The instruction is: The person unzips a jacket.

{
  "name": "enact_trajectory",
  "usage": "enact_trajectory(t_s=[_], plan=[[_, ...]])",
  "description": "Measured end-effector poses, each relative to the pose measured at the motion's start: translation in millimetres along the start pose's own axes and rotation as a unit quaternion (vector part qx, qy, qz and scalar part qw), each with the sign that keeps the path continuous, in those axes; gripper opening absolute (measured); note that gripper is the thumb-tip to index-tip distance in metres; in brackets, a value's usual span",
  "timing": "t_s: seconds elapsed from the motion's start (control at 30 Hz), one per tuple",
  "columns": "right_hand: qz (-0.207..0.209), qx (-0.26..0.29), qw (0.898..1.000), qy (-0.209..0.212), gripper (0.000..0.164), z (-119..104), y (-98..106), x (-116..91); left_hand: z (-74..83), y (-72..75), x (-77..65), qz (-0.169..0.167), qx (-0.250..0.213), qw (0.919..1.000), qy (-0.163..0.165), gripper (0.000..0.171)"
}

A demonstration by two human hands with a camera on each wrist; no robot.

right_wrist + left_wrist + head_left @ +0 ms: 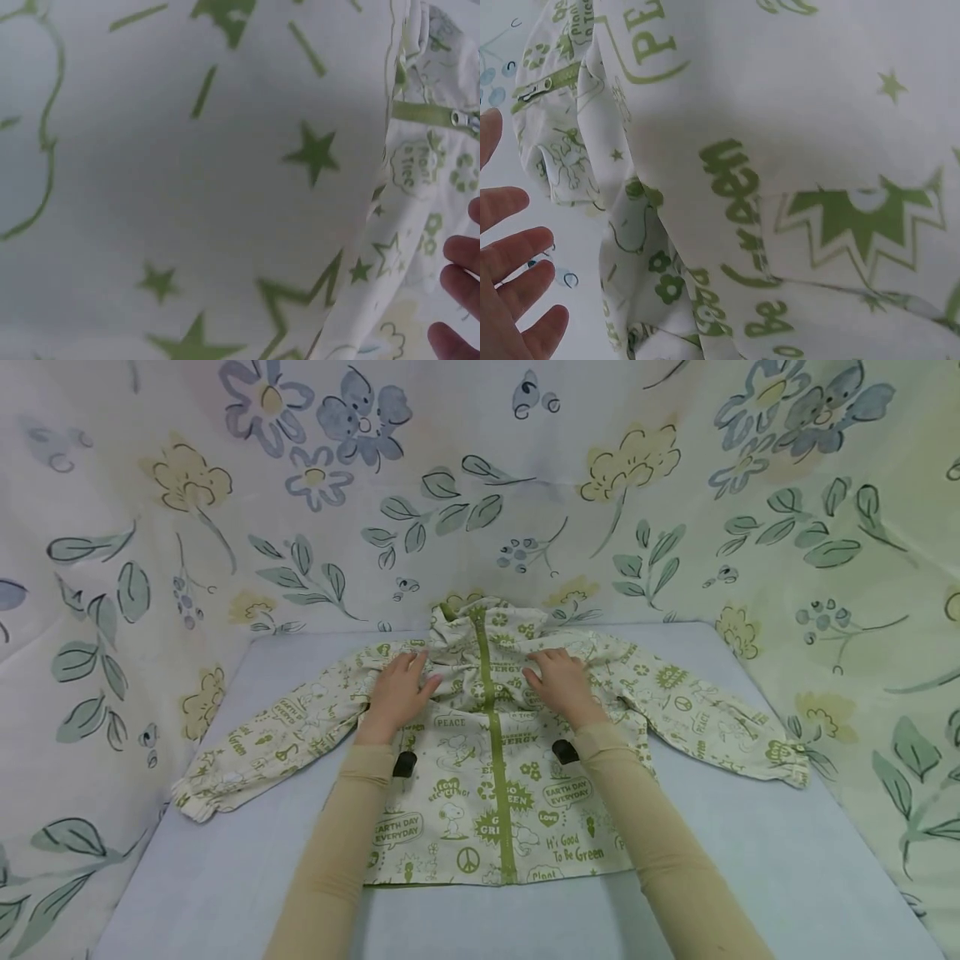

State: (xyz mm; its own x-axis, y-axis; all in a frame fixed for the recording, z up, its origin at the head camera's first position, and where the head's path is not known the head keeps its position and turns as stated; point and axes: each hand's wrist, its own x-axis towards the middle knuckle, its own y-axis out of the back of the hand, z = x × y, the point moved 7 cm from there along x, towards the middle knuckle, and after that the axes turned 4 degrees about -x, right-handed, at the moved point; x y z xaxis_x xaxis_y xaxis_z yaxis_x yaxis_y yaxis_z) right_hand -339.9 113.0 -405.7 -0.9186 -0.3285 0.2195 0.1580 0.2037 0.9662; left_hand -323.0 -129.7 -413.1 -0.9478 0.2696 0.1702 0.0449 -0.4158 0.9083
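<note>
That white, green-printed fabric zip jacket looks light, floppy (prob creases easily), so I'd take its shoulders; grip's loose, left hand and right hand.

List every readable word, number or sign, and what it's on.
All on the jacket:
"PEACE": front bubble, one sleeve
"EARTH DAY EVERYDAY": two front bubbles
"LOVE": heart
"It's Good To Be Green": lower front
"ENERGY": beside zip
"GO": starburst
"Plant a Tree": cloud outline
Peace sign: front, same sleeve
No readable numbers.
Other print: repeats, or too small, blurred, cut off.
</note>
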Motion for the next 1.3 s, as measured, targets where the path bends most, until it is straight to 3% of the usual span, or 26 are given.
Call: enact_trajectory(t_s=[0.23,0.53,0.93,1.1,1.3], plan=[[0.016,-0.003,1.000,0.010,0.034,-9.5,4.6,10.4,11.6,0.9,15.5,0.004,-0.009,0.9999,0.003,0.060],[-0.007,-0.020,1.000,0.006,0.035,-16.7,6.3,19.3,29.5,6.8,44.2,0.030,-0.031,0.9990,-0.012,0.047],[-0.019,-0.027,0.999,0.007,0.036,-24.2,0.5,22.2,48.5,7.7,79.5,0.055,-0.055,0.9969,-0.015,0.046],[-0.022,-0.027,0.999,0.015,0.036,-27.7,-1.1,22.0,46.8,5.3,88.6,0.039,-0.066,0.9970,-0.005,0.045],[-0.022,-0.036,0.999,0.025,0.036,-32.5,-3.2,21.2,35.1,-4.7,94.5,-0.009,-0.107,0.9938,0.029,0.046]])
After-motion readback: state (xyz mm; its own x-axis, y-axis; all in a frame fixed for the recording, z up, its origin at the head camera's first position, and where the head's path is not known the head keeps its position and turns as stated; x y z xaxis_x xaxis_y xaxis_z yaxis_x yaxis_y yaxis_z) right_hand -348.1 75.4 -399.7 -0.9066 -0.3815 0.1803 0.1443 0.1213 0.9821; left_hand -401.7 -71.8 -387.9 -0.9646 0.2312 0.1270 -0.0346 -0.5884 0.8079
